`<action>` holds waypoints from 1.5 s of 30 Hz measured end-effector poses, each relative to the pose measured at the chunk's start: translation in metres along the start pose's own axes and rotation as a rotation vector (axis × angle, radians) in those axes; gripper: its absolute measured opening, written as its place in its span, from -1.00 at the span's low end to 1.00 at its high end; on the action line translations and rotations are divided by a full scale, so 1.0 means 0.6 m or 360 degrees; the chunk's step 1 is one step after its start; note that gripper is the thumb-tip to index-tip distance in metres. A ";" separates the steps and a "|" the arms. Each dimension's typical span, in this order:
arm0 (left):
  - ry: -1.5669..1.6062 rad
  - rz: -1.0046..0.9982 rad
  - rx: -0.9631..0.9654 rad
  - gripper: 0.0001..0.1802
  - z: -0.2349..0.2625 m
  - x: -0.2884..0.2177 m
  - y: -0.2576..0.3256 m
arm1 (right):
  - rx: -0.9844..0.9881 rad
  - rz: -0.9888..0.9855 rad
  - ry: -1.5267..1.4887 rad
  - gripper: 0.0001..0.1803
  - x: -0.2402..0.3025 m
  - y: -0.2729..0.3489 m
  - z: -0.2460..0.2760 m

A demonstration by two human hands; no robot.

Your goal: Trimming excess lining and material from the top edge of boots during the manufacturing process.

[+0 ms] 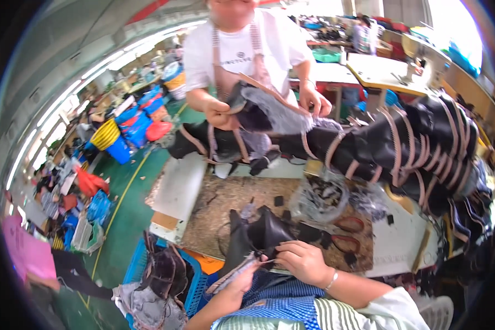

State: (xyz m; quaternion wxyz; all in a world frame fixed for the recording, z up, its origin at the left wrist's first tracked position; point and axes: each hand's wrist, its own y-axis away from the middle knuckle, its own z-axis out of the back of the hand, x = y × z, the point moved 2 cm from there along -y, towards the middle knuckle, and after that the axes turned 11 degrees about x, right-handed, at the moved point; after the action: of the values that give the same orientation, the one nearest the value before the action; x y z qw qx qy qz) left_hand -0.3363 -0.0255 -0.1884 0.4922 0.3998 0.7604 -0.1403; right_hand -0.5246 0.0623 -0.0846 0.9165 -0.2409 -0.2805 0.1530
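Observation:
A black leather boot upper [267, 226] with grey fuzzy lining lies at the near edge of the work table, over my lap. My left hand [244, 279] pinches its lined edge from below. On the right side of that edge, my right hand [304, 264] is closed, its fingertips pressed on the leather close to the left fingers. What exactly sits between the fingertips is too small to make out. Two red-handled scissors [347, 243] rest on the board to the right of my hands. Beyond them stands a clear plastic bag [319, 201] with dark scraps inside.
Across the table a person holds another lined boot upper [275, 113]. A long heap of black uppers [379, 143] runs along the far side to the right. At my left is a blue basket [195, 286] with more uppers. Bins [118, 148] stand along the green floor.

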 end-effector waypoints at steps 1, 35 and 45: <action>0.0041 0.0055 -0.0020 -0.77 -0.025 -0.024 -0.003 | -0.0007 -0.0076 -0.0057 -0.89 0.001 -0.004 0.007; 0.0553 0.0095 0.0110 -0.77 -0.039 -0.020 -0.037 | -0.0256 -0.0410 -0.0771 -0.88 -0.055 -0.011 -0.036; -0.1329 -0.0561 -0.0045 -0.73 -0.118 -0.106 -0.020 | 0.0017 -0.1626 -0.2924 -0.78 0.016 0.038 -0.022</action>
State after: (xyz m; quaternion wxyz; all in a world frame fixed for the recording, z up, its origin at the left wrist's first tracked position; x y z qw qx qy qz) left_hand -0.3776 -0.0200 -0.1022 0.7308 0.1666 0.5549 -0.3609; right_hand -0.5127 0.0805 -0.1018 0.3080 0.1188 -0.9354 -0.1266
